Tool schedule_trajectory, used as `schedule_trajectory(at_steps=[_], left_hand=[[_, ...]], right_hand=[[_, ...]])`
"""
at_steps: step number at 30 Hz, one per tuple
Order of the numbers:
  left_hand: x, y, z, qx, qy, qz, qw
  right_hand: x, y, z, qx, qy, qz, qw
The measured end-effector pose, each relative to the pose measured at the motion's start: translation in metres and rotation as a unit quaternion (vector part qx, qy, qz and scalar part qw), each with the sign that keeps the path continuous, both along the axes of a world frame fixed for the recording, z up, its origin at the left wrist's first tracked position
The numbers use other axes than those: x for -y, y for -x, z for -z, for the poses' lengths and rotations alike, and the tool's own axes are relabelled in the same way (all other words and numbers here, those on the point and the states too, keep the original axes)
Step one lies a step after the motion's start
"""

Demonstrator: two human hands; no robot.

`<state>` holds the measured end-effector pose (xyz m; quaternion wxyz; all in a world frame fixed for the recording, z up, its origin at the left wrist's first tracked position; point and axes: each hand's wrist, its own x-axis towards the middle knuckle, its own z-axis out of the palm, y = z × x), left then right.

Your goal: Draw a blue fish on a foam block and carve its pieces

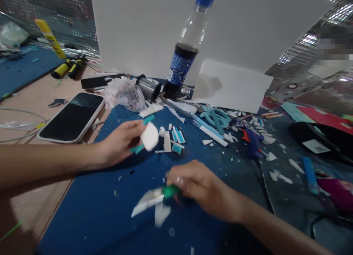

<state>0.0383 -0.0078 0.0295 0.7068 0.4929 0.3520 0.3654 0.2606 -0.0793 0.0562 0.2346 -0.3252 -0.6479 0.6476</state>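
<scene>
My left hand (pixel 117 143) is closed around a small white foam-like piece (pixel 150 136) with teal strips sticking out from its edges. Lower down, my right hand (pixel 202 189) grips a green utility knife (pixel 170 191), whose pale, wide blade points left; motion blurs it. Just under the blade lies a loose white scrap (pixel 161 213) on the blue mat (pixel 91 211). Between the two hands, slightly farther off, several white and teal offcuts (pixel 167 142) are scattered. The hands are apart from each other.
A cola bottle (pixel 180 64) stands at the back before a white board (pixel 138 31). Teal scissors (pixel 215 117), a blue glue gun (pixel 252 143) with its cable, and black tape (pixel 317 141) lie to the right. A phone (pixel 74 117) and plastic bag (pixel 124 93) are left.
</scene>
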Motion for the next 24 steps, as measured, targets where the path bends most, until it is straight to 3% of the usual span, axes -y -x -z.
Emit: schedule_trajectory(at_steps=[2,6,8,10,12,18,24], left_hand=[[-0.006,0.001,0.000,0.004,-0.006,-0.015,1.000],[-0.007,0.000,0.003,-0.007,-0.039,-0.033,0.999],[-0.004,-0.002,0.005,-0.017,-0.066,-0.040,0.997],[-0.001,-0.002,0.008,-0.028,-0.098,-0.047,0.994],[0.001,-0.001,0.009,-0.042,-0.131,-0.053,0.989],[0.003,0.006,0.005,-0.099,-0.233,-0.079,0.964],[0.011,0.014,0.006,-0.128,-0.384,-0.037,0.914]], right_hand=[[0.001,-0.003,-0.002,0.022,-0.011,-0.016,1.000],[-0.013,-0.015,0.002,0.006,-0.038,0.142,0.989],[-0.020,-0.021,0.004,0.005,-0.030,0.254,0.967],[-0.024,-0.023,0.006,-0.017,0.001,0.317,0.948],[-0.023,-0.022,0.005,-0.050,0.052,0.315,0.946],[-0.015,-0.008,-0.005,-0.083,0.242,0.217,0.942],[-0.013,-0.006,-0.003,-0.137,0.255,0.201,0.936]])
